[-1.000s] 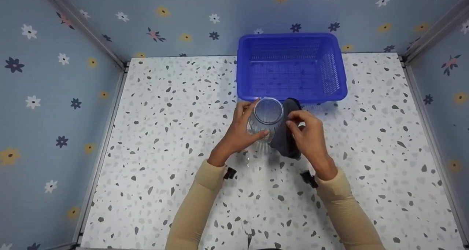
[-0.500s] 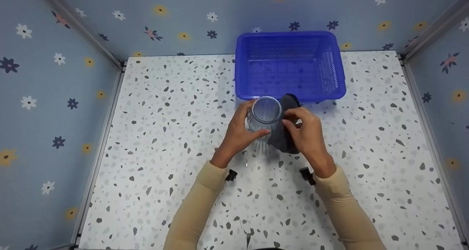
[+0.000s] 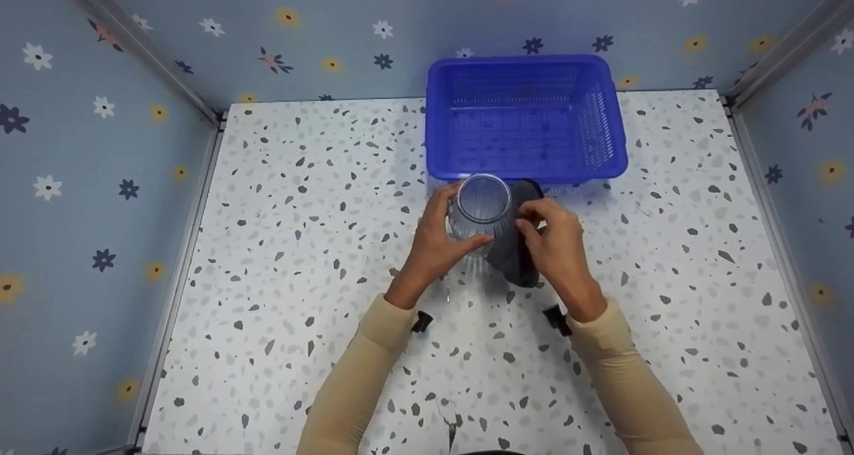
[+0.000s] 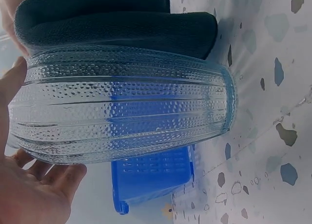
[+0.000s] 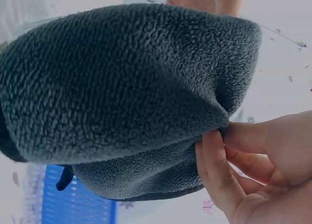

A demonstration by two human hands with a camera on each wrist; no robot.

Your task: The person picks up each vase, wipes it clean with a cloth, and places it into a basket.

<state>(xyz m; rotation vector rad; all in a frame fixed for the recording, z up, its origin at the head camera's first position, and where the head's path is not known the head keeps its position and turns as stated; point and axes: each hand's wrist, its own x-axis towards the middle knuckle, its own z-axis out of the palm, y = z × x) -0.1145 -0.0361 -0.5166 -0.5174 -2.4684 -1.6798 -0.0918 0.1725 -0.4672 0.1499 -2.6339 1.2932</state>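
Note:
A clear glass jar [image 4: 122,102] with ribbed, dimpled sides stands upright on the table in front of the basket. My left hand [image 3: 434,241] holds it near the top, with the thumb on the near side and the fingers around the far side. Against the jar's right side hangs a dark grey cloth [image 5: 122,83]. Thumb and fingers of my right hand [image 3: 557,238] pinch a fold of this fuzzy cloth. In the left wrist view the cloth [image 4: 112,27] lies along the glass, and part of it is out of frame.
Right behind the jar sits a blue plastic basket [image 3: 434,121] with perforated walls and nothing visible inside. The speckled white table [image 3: 300,208] is bounded by flowered panels [image 3: 373,35] at the back and sides.
The cloth rose slightly along the jar, then came back down with the right hand's pinch kept. The left hand keeps its hold on the jar, and the head view has shifted slightly.

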